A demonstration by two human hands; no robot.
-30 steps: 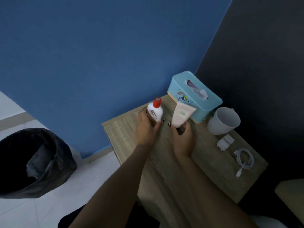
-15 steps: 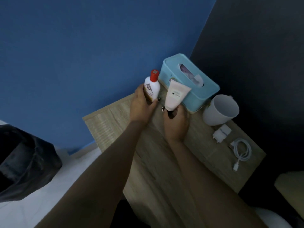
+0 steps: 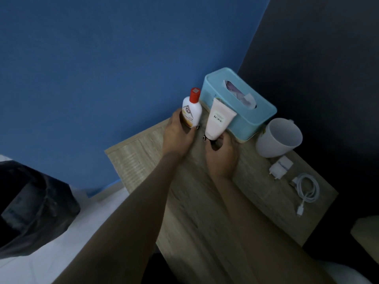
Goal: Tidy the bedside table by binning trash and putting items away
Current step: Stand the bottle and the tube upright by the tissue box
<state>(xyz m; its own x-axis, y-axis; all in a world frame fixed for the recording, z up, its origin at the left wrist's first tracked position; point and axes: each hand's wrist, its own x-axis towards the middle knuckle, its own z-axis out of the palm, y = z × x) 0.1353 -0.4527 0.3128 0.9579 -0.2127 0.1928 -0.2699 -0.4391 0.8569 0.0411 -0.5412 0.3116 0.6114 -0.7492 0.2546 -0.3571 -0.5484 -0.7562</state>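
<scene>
On the wooden bedside table (image 3: 143,160), my left hand (image 3: 178,136) grips a white bottle with a red cap (image 3: 191,108), held upright near the table's far edge. My right hand (image 3: 221,154) grips a pale pink tube (image 3: 218,120) by its lower end, its flat end pointing up. Bottle and tube stand side by side, just in front of a light blue tissue box (image 3: 242,103) at the table's back corner.
A white mug (image 3: 279,138) lies tilted right of the tissue box. A white charger plug (image 3: 281,167) and a coiled white cable (image 3: 306,191) lie near the right edge. A black-lined bin (image 3: 30,208) stands on the floor at left. Blue wall behind, dark wall right.
Both hands have carried the bottle and tube towards the back of the table, close to the tissue box. The view has swung right, so the bin sits further left.
</scene>
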